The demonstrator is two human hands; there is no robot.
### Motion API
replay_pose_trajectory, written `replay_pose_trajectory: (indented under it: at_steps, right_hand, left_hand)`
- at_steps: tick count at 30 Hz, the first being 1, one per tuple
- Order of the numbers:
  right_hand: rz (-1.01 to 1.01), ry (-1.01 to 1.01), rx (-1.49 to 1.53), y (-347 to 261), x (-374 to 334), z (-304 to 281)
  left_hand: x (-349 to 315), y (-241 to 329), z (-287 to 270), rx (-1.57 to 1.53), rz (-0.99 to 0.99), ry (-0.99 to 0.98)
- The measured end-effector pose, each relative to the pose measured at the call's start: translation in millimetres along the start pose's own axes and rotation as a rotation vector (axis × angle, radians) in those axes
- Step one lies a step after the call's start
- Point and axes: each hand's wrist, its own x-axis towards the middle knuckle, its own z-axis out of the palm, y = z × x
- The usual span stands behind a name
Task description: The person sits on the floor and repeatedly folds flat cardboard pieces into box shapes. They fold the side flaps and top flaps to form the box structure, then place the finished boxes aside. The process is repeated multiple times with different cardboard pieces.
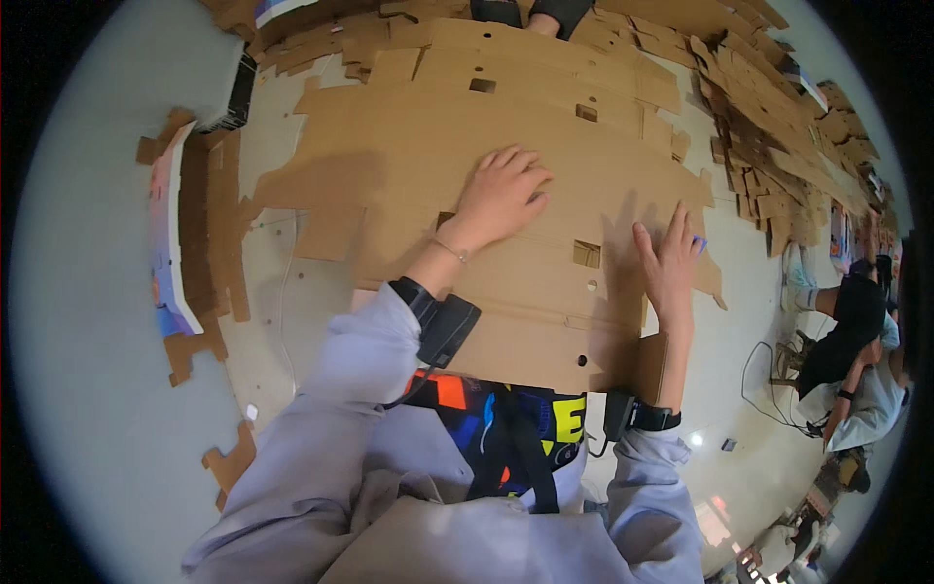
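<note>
A large flat sheet of brown cardboard (409, 156) with cut slots, round holes and crease lines lies in front of me. Near its middle, my left hand (501, 195) rests on the surface, palm down, fingers stretched forward and slightly bent. My right hand (669, 268) presses at the sheet's right side with its fingers apart; a small blue spot shows by one finger, too small to name. Beside the right wrist, a narrow cardboard flap (651, 365) stands folded up. Neither hand grasps anything that I can see. Both wrists wear black strapped devices.
More cut cardboard pieces (759, 117) are heaped at the far right. An upturned printed carton (180, 234) stands on the left. Someone's feet (545, 18) show beyond the sheet. Another person (856, 360) sits at the right, near a dark cable (769, 394) on the floor.
</note>
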Motion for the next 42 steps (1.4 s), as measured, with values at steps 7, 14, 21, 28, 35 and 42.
replay_pose_trajectory:
  at_steps: [7,14,21,28,35,42]
  right_hand:
    - [-0.047,0.168,-0.101,34.6,-7.3,74.7]
    - [-0.022,0.174,-0.033,35.8,-8.5,74.9]
    - [-0.025,0.192,0.053,38.2,-8.9,73.7]
    - [-0.041,0.215,0.005,35.9,-8.8,73.1]
    - [-0.003,0.186,0.060,33.1,-12.7,70.8]
    - [0.004,0.169,0.089,31.1,-12.1,70.4]
  left_hand:
    - [2.6,9.9,-1.9,-0.009,0.002,-0.058]
    - [0.1,8.3,-5.3,-0.008,-0.021,-0.065]
    - [2.4,10.2,-8.3,-0.026,-0.039,-0.098]
    - [2.7,10.9,-11.8,-0.049,-0.046,-0.102]
    - [1.1,10.9,-9.1,-0.032,-0.029,-0.081]
    - [-0.6,10.6,-11.8,-0.028,-0.047,-0.113]
